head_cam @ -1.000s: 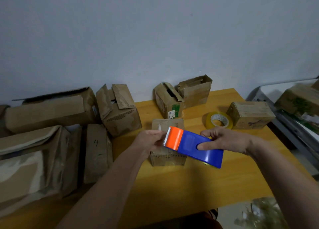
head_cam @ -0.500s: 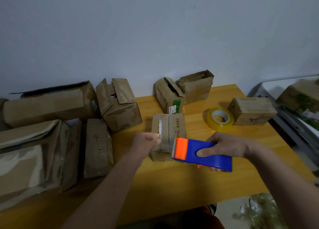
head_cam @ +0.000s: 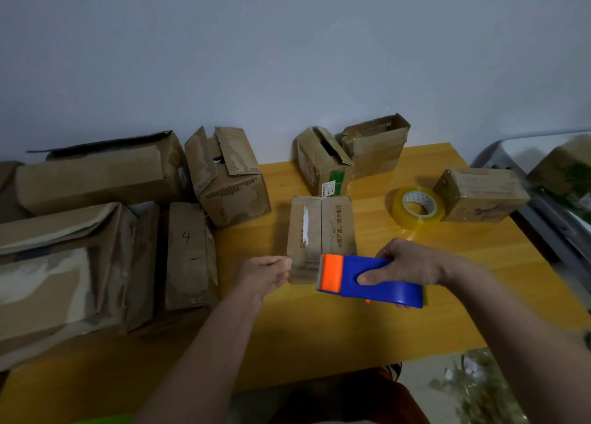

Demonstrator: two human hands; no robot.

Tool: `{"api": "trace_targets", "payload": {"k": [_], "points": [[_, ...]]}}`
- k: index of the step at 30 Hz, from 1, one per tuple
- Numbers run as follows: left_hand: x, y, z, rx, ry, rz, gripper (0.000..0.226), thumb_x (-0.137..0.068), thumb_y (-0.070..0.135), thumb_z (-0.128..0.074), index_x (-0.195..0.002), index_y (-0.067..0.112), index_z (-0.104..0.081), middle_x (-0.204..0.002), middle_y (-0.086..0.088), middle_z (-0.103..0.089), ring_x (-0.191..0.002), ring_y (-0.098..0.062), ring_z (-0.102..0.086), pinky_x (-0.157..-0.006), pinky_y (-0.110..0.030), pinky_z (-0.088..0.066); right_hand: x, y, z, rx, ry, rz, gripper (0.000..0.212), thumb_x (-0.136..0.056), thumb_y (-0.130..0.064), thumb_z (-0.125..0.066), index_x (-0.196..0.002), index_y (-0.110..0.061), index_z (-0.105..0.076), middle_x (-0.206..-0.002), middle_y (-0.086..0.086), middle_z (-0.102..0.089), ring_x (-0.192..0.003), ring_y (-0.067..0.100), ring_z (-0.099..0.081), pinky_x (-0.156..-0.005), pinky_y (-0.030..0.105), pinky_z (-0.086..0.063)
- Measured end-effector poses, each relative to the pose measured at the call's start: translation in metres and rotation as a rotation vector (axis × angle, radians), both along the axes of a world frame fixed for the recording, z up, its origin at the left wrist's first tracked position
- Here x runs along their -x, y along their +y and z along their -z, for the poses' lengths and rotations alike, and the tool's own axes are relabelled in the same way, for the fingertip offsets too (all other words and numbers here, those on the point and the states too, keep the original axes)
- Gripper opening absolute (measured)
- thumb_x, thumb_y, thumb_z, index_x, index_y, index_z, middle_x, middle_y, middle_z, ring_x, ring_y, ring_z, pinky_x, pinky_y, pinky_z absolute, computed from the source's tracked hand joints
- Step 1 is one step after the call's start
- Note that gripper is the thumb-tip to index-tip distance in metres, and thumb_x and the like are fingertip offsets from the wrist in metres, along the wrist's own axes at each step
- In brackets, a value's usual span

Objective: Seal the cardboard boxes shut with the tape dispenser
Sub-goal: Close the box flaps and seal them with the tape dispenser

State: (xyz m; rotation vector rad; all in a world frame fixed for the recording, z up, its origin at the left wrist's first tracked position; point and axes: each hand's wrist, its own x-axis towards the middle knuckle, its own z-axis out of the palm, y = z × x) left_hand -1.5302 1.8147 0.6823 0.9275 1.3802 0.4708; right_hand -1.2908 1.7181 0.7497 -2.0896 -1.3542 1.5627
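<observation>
Right grip point(head_cam: 404, 265) clasps the tape dispenser point(head_cam: 367, 279) beside the box point(head_cam: 321, 231); left grip point(head_cam: 265, 273) curled, pinch unclear.

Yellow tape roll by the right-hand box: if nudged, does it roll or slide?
The tape roll lies flat on the table, so it would likely slide, not roll. Its hollow core suggests it is light. The glossy film probably feels slick.

Blue-and-orange tape dispenser point(head_cam: 367, 278), yellow table point(head_cam: 319, 327)

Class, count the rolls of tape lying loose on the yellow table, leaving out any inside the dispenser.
1. The roll of tape lies on the table toward the right, between the middle box and the right-hand box. Others may be hidden behind boxes.
</observation>
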Motion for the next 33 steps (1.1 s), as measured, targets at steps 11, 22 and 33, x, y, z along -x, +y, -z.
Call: {"api": "trace_targets", "payload": {"k": [11, 22, 33], "points": [[-0.006, 0.001, 0.015, -0.030, 0.061, -0.232, 0.008, -0.085, 0.017, -0.071, -0.080, 0.019, -0.066, -0.088, -0.002, -0.070, -0.084, -0.014, -0.067, -0.062, -0.016, -0.051, -0.012, 0.005, -0.001, 0.027, -0.173, -0.024, 0.044, -0.071, -0.051, -0.077, -0.089, -0.013, -0.064, -0.080, 0.002, -0.072, -0.070, 0.014, -0.067, -0.063, 0.026, -0.051], [-0.036, -0.002, 0.032, -0.350, 0.311, -0.233, 0.012, -0.091, 0.015, -0.064, -0.083, 0.015, -0.072, -0.083, 0.000, -0.070, -0.077, -0.014, -0.062, -0.067, -0.023, -0.046, -0.009, 0.037, 0.000, 0.106, -0.440, -0.019, 0.061, -0.065, -0.067, -0.072, -0.096, -0.018, -0.056, -0.089, 0.001, -0.063, -0.084, 0.019, -0.061, -0.076, 0.033, -0.053], [-0.039, 0.003, 0.048, -0.364, 0.389, -0.244, 0.011, -0.091, 0.014, -0.063, -0.088, 0.012, -0.074, -0.085, 0.002, -0.068, -0.079, -0.013, -0.060, -0.073, -0.026, -0.048, -0.004, 0.056, 0.012, 0.133, -0.543, -0.099, 0.057, -0.065, -0.072, -0.068, -0.083, -0.022, -0.050, -0.085, -0.001, -0.061, -0.077, 0.016, -0.059, -0.067, 0.030, -0.048]]}}
